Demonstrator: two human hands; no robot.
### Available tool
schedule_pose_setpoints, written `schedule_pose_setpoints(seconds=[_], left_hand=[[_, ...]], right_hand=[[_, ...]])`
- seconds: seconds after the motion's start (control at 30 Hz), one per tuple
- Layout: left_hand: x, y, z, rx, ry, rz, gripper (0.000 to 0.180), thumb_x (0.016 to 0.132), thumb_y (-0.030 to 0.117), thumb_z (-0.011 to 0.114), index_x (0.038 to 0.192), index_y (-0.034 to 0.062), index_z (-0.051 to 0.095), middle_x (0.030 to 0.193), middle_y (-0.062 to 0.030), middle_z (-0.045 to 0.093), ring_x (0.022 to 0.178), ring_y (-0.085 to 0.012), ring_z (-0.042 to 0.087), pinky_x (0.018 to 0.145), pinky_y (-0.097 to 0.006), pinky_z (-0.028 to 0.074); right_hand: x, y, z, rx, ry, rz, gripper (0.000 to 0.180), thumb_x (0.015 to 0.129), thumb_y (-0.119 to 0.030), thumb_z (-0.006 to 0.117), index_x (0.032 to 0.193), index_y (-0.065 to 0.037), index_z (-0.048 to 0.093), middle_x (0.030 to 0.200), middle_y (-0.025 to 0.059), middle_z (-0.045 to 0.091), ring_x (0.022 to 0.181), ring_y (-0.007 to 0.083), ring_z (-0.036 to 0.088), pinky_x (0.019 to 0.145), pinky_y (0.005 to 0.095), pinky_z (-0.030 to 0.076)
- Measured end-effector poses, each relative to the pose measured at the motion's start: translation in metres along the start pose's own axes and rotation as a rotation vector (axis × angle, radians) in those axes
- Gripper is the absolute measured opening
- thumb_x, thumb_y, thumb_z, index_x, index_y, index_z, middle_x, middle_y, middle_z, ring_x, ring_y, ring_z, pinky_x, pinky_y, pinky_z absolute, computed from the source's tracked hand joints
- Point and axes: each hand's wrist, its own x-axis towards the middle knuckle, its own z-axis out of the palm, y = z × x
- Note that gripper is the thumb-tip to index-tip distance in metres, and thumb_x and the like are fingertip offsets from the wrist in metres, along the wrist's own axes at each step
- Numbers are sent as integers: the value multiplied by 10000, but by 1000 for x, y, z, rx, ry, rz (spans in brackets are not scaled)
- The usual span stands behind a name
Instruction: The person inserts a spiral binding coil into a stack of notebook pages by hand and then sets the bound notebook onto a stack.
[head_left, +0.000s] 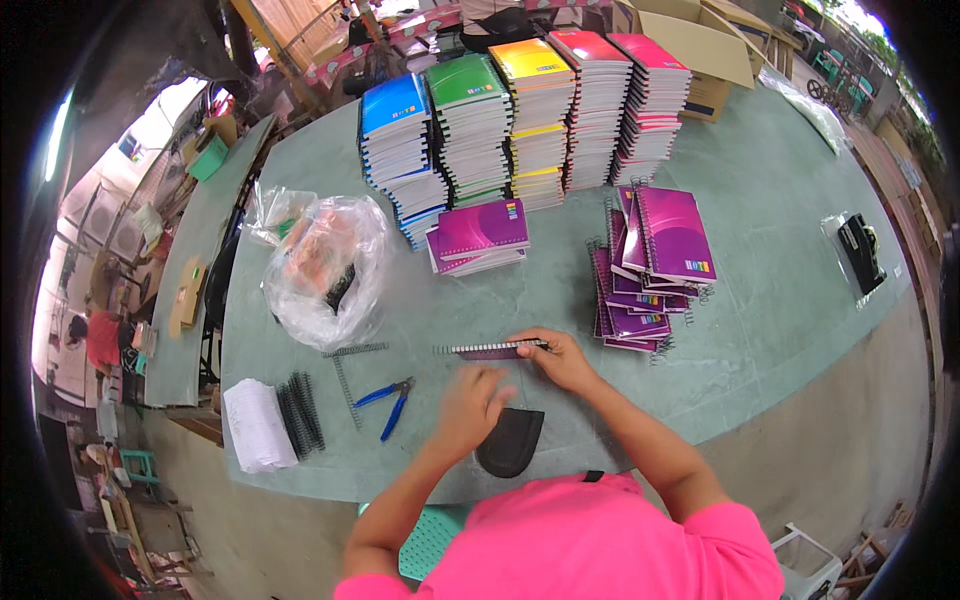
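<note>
A thin purple notebook [487, 354] is tilted up on the table with its spine edge on top. My right hand [560, 360] grips its right end, the fingers closed round the spine. Black spiral wire runs along that spine, and a bit of coil sticks out past the left end. My left hand [470, 408] is just below the notebook, smeared by motion, so its fingers cannot be read. Blue-handled pliers [397, 402] lie to its left. Beyond them, loose black coils [345, 385] rest on the table. A black pad [511, 443] lies between my forearms.
Tall stacks of blue, green, yellow and red notebooks [540, 125] stand at the back. Two purple notebooks [484, 230] lie before them; a coiled purple pile [650, 270] is right. At left are a clear plastic bag [335, 270], a white bundle [258, 425] and bunched black coils [302, 415].
</note>
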Motion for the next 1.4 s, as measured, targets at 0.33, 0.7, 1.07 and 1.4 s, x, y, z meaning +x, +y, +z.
schedule_pose_setpoints(seconds=[0.33, 0.7, 1.07, 1.4], left_hand=[[54, 4, 4, 132, 19, 109, 196, 836, 162, 566, 1003, 67, 605, 940, -108, 579, 926, -305, 522, 795, -418, 375], [66, 14, 23, -2, -1, 191, 215, 769, 128, 646, 958, 35, 603, 929, -138, 603, 931, -327, 540, 814, -405, 411], [67, 5, 28, -37, 6, 252, 198, 723, 46, 621, 919, 14, 607, 900, -161, 604, 875, -345, 543, 781, -416, 439], [63, 18, 16, 45, -16, 102, 454, 708, 225, 714, 1116, 93, 563, 1050, -152, 558, 974, -342, 519, 830, -401, 425]], right_hand=[[-9, 25, -7, -226, 31, 24, 158, 829, -26, 597, 971, 10, 655, 876, 41, 680, 831, 82, 588, 730, 244, 469], [-10, 38, -9, -246, 91, -59, 187, 802, -119, 609, 945, -6, 655, 695, 118, 636, 639, 81, 533, 603, 308, 441], [-11, 30, -7, -230, 51, -59, 203, 797, -29, 540, 978, 3, 625, 746, 117, 654, 650, 101, 539, 618, 306, 442], [-28, -12, 0, -359, 50, -108, 238, 798, 12, 521, 1004, -38, 629, 832, 136, 652, 681, 147, 588, 632, 302, 457]])
